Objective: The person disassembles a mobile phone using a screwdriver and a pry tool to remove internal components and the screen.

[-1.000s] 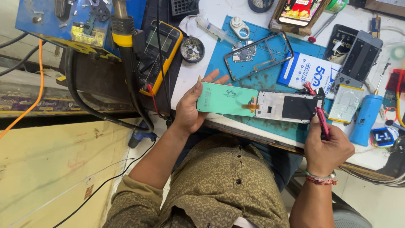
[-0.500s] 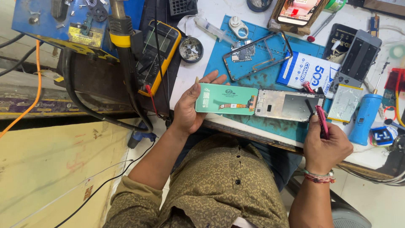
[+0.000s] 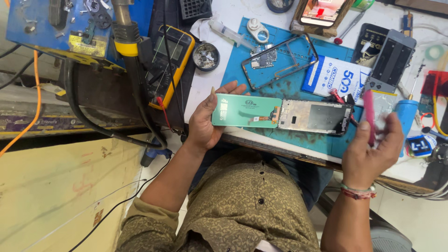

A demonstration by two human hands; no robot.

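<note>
Mint-green and flat, a replacement phone screen panel (image 3: 246, 111) rests in the left hand (image 3: 205, 123), thumb and fingers closed around its left end. Its long axis runs sideways, from the left hand toward the right. At the panel's right end it meets a bare metal phone frame (image 3: 313, 116), silvery with dark edges, which lies in line with it just above a blue work mat (image 3: 242, 70) on the bench (image 3: 205, 88); whether the two are joined by the small orange flex strip between them is hard to tell.

The right hand (image 3: 373, 147) is raised just past the frame's far end, well apart from the left hand. It grips a slim red-handled tool (image 3: 369, 116), blurred, held upright, fingers curled around it. The left hand is the nearer one to the green panel.

Beyond the hands lie an empty phone bezel (image 3: 280, 58), a small circuit board (image 3: 264, 58) and a yellow multimeter (image 3: 170, 63).
</note>
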